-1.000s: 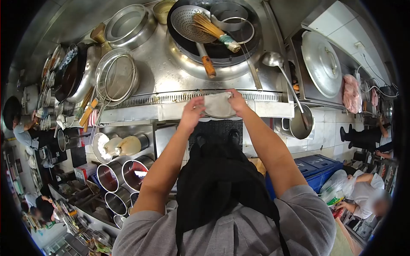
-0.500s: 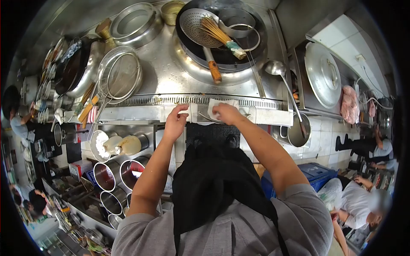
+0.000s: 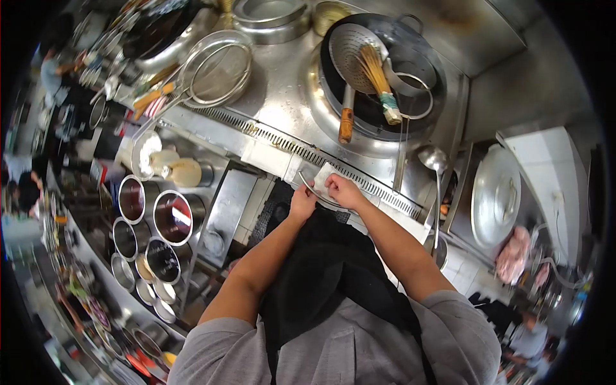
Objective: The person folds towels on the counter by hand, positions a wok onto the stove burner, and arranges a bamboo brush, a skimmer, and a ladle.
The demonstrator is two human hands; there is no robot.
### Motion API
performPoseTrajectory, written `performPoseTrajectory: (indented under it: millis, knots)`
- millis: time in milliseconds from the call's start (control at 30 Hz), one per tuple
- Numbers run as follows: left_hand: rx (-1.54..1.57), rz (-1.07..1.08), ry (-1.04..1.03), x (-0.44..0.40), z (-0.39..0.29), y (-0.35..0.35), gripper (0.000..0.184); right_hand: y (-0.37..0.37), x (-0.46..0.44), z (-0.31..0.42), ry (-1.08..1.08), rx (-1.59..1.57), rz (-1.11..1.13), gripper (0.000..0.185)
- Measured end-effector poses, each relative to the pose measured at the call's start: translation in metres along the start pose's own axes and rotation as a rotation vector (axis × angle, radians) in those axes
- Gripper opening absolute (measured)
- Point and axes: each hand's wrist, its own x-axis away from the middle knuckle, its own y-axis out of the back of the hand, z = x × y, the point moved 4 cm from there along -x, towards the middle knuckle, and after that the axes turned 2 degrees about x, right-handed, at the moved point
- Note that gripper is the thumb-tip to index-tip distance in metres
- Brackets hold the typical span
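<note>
My left hand (image 3: 303, 203) is closed at the front edge of the stove, its fingertips on a thin, curved metal piece (image 3: 307, 183) whose kind I cannot make out. Just to its right, my right hand (image 3: 344, 192) is closed on a white cloth (image 3: 323, 174), pinched near the same curved piece. Part of the cloth is hidden by the fingers. Beyond the hands, a black wok (image 3: 410, 61) holds a perforated strainer (image 3: 351, 56) with a wooden handle, a bamboo brush (image 3: 377, 74) and a metal ring.
A ladle (image 3: 432, 158) leans at the stove's right, beside a large metal lid (image 3: 493, 196) and raw meat (image 3: 513, 255). Wire strainers (image 3: 218, 67) lie to the left. Several metal pots, one with dark red liquid (image 3: 172, 218), stand lower left. Other people work at both sides.
The view has turned, so the stove appears tilted. My left hand has moved from open above the edge to the curved metal piece, close to my right hand, which still holds the cloth.
</note>
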Motion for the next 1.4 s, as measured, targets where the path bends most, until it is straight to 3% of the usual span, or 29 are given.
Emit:
performPoseTrajectory:
  millis: [67,133,167,200,267,333,367,400,500,600,667,733,800,833,967,1000,1067,1133,1167,1200,1300,1367,1400]
  knots:
    - [-0.006,-0.132,0.011,0.006,-0.003,-0.004,0.033,-0.001,-0.001,0.001,0.038,0.053,0.066,0.016]
    - [-0.206,-0.23,-0.04,0.03,-0.03,0.005,0.026,-0.001,-0.002,0.002,0.033,0.101,0.032,0.014]
    - [-0.06,-0.309,-0.183,0.027,-0.004,0.003,0.024,0.0,-0.001,0.005,0.045,0.125,0.032,0.013]
    - [-0.043,-0.375,-0.168,0.04,-0.007,0.009,0.024,-0.001,-0.003,0.002,0.072,0.169,0.022,0.012]
    - [0.051,-0.352,-0.191,0.073,-0.023,0.027,0.026,-0.009,-0.012,-0.016,0.102,0.215,0.039,0.011]
    - [-0.087,-0.253,-0.189,0.104,-0.006,0.054,0.027,-0.014,-0.028,-0.032,0.108,0.255,0.14,0.014]
    - [-0.106,-0.254,-0.138,0.13,-0.004,0.07,0.032,-0.001,-0.012,0.012,0.05,0.378,0.212,0.02]
    - [-0.079,-0.275,-0.089,0.161,-0.001,0.087,0.033,0.004,-0.004,0.039,0.321,0.53,0.103,0.019]
    - [0.02,-0.598,-0.045,0.267,0.038,0.135,0.032,-0.005,0.02,0.114,0.308,0.48,0.256,0.021]
    - [0.147,-1.057,0.0,0.374,0.114,0.167,0.03,-0.049,0.025,0.148,0.541,0.435,0.49,0.023]
    - [0.163,-1.311,0.027,0.466,0.117,0.171,0.03,-0.088,0.031,0.165,0.631,0.454,0.633,0.023]
    - [0.233,-1.547,0.13,0.541,0.162,0.167,0.028,-0.128,0.048,0.185,0.675,0.558,0.821,0.023]
    - [0.225,-1.819,0.128,0.625,0.173,0.144,0.036,-0.169,0.061,0.194,0.751,0.638,0.938,0.024]
    - [0.236,-1.941,0.175,0.664,0.193,0.131,0.037,-0.191,0.071,0.198,0.788,0.663,0.988,0.024]
    - [-0.149,-2.402,0.684,0.805,0.255,0.05,0.04,-0.284,0.097,0.182,0.734,0.676,1.131,0.025]
    - [-0.171,-2.445,0.878,0.829,0.264,0.03,0.041,-0.307,0.109,0.186,0.671,0.602,1.195,0.026]
    - [0.22,-2.347,1.334,0.851,0.286,-0.002,0.045,-0.35,0.132,0.195,0.686,0.672,1.265,0.026]
    - [0.403,-2.136,1.424,0.843,0.331,-0.021,0.05,-0.391,0.173,0.216,0.915,0.789,1.392,0.025]
    - [0.2,-2.193,1.293,0.834,0.357,-0.03,0.051,-0.411,0.195,0.228,0.937,0.872,1.436,0.025]
    - [0.189,-2.2,1.25,0.837,0.353,-0.03,0.044,-0.434,0.209,0.231,0.981,0.869,1.494,0.025]
    - [0.324,-2.296,1.175,0.85,0.363,-0.035,0.032,-0.485,0.299,0.281,1.173,0.951,1.627,0.026]
    - [0.446,-2.41,0.968,0.855,0.337,-0.022,0.022,-0.523,0.352,0.296,1.236,0.822,1.755,0.027]
    - [0.447,-2.418,0.971,0.858,0.324,-0.012,0.022,-0.536,0.387,0.308,1.273,0.766,1.824,0.03]
